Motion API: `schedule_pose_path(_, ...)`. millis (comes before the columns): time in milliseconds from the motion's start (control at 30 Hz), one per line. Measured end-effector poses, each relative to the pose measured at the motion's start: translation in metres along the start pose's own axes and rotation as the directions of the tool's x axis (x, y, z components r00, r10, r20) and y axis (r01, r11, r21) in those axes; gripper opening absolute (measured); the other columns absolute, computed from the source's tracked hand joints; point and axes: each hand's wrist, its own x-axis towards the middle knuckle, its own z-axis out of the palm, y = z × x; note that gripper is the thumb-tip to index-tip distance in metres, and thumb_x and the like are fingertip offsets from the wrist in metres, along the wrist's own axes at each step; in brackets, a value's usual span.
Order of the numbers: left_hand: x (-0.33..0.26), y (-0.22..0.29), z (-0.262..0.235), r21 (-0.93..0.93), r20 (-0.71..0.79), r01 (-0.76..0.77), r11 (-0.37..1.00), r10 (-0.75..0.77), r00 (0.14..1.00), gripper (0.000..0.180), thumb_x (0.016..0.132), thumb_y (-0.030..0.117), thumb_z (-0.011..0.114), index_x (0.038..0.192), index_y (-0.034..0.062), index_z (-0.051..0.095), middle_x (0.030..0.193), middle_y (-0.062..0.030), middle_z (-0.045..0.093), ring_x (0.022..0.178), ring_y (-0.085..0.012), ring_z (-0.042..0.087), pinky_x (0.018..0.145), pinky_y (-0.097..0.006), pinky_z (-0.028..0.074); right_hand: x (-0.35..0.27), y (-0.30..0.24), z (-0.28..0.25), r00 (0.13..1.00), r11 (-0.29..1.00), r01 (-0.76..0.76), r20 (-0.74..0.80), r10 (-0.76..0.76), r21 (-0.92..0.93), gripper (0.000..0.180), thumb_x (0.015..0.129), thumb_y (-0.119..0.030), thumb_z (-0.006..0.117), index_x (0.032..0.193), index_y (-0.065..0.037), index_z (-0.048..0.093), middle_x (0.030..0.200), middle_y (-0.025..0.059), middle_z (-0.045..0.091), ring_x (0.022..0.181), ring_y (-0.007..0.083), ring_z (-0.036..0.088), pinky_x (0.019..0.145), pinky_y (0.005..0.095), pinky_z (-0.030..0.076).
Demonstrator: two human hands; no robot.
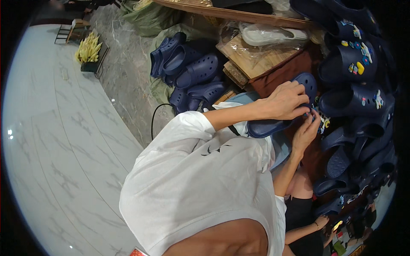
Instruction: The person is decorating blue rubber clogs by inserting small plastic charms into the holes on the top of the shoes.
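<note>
Hands grip navy clog — crowded

1. pale marble-patterned floor across the left; darker grey veined strip running beside it.
2. on that grey strip: heap of navy perforated clogs, lying partly on a green sack; black cable curling just beside the heap.
3. farther up the strip: small dark tray bearing a yellow bunch; another green sack near the top edge.
4. wooden board under clear plastic wrap, right of the heap; white clog in a clear bag resting on it.
5. brown cloth spread next to the board; navy clogs with coloured charms piled along its right side.
</note>
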Motion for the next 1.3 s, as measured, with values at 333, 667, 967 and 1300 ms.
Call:
schedule_pose_path(333, -0.053, -0.018, -0.018, 0.021, 0.01, 0.325, 0.945, -0.326, 0.945, 0.059, 0.073, 0.006, 0.073, 0.13, 0.0058, 0.056, 0.122, -0.015, 0.055, 0.111, -0.0353, 0.055, 0.092, -0.045, 0.049, 0.006, 0.058, -0.003, 0.984, 0.958, -0.005, -0.173, -0.047, -0.287, 0.037, 0.096, -0.022, 0.067, 0.126, -0.002, 0.06, 0.106, 0.0156, 0.058, 0.077, 0.0208, 0.059, 0.069, 0.0334, 0.049)
schedule_pose_path(667, -0.059, -0.035, -0.091, 0.016, -0.194, 0.1, 0.995, -0.095, 0.976, 0.063, 0.066, -0.01, 0.051, 0.125, 0.0064, 0.065, 0.108, -0.015, 0.067, 0.099, -0.0337, 0.065, 0.087, -0.038, 0.053, -0.003, 0.071, 0.006, 0.983, 0.971, 0.075, -0.146, -0.11, -0.228, 0.033, 0.095, -0.021, 0.068, 0.122, -0.002, 0.063, 0.11, 0.0166, 0.056, 0.089, 0.0254, 0.058, 0.074, 0.034, 0.05)
schedule_pose_path(967, -0.161, -0.11, -0.202, 0.231, -0.795, 0.522, 0.821, -0.15, 0.588, 0.049, 0.073, -0.012, 0.047, 0.115, 0.0026, 0.066, 0.11, -0.0164, 0.069, 0.105, -0.0344, 0.065, 0.094, -0.039, 0.049, -0.002, 0.068, 0.008, 0.982, 0.963, 0.082, -0.145, -0.122, -0.257, 0.03, 0.095, -0.021, 0.067, 0.119, -0.002, 0.065, 0.111, 0.0154, 0.056, 0.089, 0.0247, 0.058, 0.072, 0.0336, 0.05)
schedule_pose_path(1300, -0.262, -0.262, -0.234, 0.038, -0.969, 0.923, 0.383, -0.213, 0.128, 0.035, 0.085, 0.007, 0.059, 0.12, 0.0043, 0.063, 0.116, -0.0181, 0.069, 0.106, -0.0352, 0.066, 0.093, -0.041, 0.049, -0.007, 0.055, 0.0, 0.978, 0.967, 0.056, -0.182, -0.103, -0.248, 0.027, 0.095, -0.015, 0.064, 0.119, -0.002, 0.064, 0.114, 0.0155, 0.057, 0.1, 0.0288, 0.058, 0.075, 0.0351, 0.05)
